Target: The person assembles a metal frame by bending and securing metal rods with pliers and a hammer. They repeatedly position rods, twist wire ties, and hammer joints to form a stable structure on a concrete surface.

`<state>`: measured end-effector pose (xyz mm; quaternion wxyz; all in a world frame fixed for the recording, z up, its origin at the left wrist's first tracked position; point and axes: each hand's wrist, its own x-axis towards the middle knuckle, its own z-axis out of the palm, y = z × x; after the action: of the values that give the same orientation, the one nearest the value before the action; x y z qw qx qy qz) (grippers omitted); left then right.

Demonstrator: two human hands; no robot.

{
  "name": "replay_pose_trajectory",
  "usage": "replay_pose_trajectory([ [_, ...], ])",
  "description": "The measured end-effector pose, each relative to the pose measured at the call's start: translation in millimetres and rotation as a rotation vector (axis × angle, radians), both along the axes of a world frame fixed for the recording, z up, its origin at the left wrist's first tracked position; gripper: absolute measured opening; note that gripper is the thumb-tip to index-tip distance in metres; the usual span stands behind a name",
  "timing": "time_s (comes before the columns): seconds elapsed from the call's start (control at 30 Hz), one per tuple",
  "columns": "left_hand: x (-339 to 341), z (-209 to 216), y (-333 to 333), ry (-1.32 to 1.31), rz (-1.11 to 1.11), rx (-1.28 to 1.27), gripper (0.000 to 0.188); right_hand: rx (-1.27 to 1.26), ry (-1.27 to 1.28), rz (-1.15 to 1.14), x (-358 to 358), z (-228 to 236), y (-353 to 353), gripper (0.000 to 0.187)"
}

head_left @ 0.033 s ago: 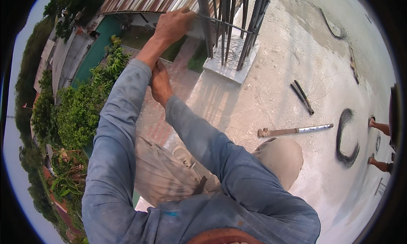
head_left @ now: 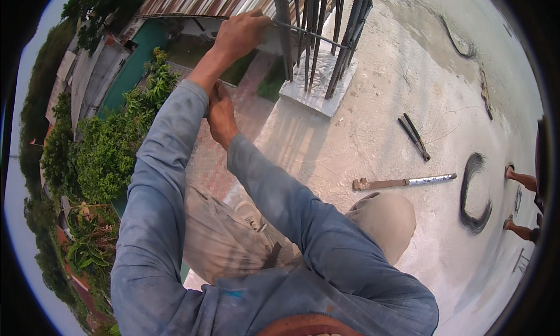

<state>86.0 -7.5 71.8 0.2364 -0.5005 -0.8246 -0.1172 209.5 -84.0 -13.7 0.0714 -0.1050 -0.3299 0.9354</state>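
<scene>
Nearest, the person's knees are bent, with beige trousers [head_left: 233, 237] and part of a pale shoe [head_left: 249, 214] showing between the forearms. The right arm reaches far and to the left, elbow out to the right. The right hand [head_left: 221, 117] is turned up just beneath the left wrist; its fingers are partly hidden there, so I cannot tell whether they hold anything or grip the wrist.

Beyond it, the left arm stretches nearly straight away from the body. The left hand [head_left: 242, 37] bends right at the wrist, fingers curled together at the left end of a thin steel hoop [head_left: 329, 40]; the fingertips are hidden, so a firm clamp cannot be confirmed.

The hoop crosses the near side of the vertical bars [head_left: 283, 41] and turns the near right corner. The bars stand in a pale concrete block [head_left: 315, 100]. So the cage is up with this hoop placed against it; whether its joints are tied, and how much remains, cannot be told.

Right of the block lie a rusty-headed tool [head_left: 385, 184], black-handled cutters [head_left: 414, 137] and a dark wire bundle [head_left: 466, 193]. Farther right are another person's legs [head_left: 522, 178].
</scene>
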Motion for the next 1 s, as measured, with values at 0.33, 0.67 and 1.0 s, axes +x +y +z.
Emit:
replay_pose_trajectory([
  [0.33, -30.1, 18.0, 0.4, -0.885, 0.070, 0.100, 0.021, 0.941, 0.144, -0.334, 63.7, 42.5, 50.3, 0.030],
  [0.67, -27.6, 42.2, 0.1, -1.394, -0.037, 0.196, 0.023, 0.726, 0.078, -0.035, 122.9, 176.7, 194.9, 0.030],
  [1.0, 69.2, 156.6, -10.5, -0.713, -0.708, 0.031, 0.046, 1.066, -0.134, 0.331, 189.7, 325.8, 283.6, 0.035],
])
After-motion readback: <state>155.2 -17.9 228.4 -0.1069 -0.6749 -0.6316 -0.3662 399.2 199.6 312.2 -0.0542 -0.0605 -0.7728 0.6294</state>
